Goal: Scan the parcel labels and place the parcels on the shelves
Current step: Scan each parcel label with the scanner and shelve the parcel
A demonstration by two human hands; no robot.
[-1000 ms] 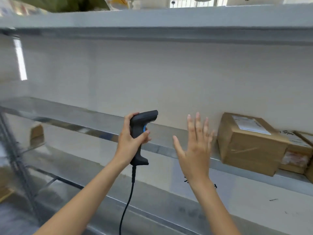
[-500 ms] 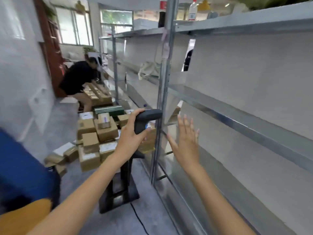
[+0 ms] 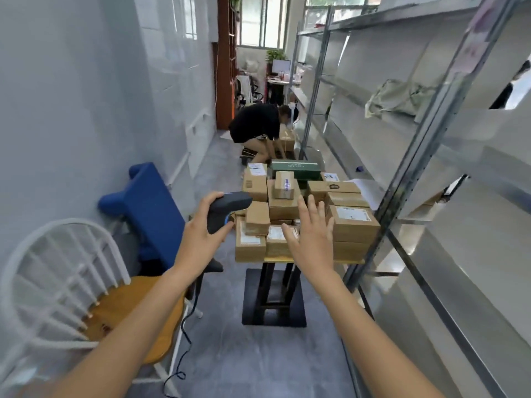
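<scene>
Left hand [image 3: 201, 239] grips scanner [image 3: 227, 206]; right hand [image 3: 311, 239] spread before labelled parcels [image 3: 304, 214], print unreadable.

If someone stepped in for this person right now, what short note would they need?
Left hand: grips the scanner, its cable hanging to the floor.
Right hand: open, holding nothing, raised before the parcels.
Parcels: piled on a small table ahead, mostly brown boxes with labels and one green box.
Shelves: along the right; the near ones hold no parcels that I can see.
Done: nothing I can confirm from here.
Left: pick up a parcel, scan its label, shelve it, repeat.
</scene>
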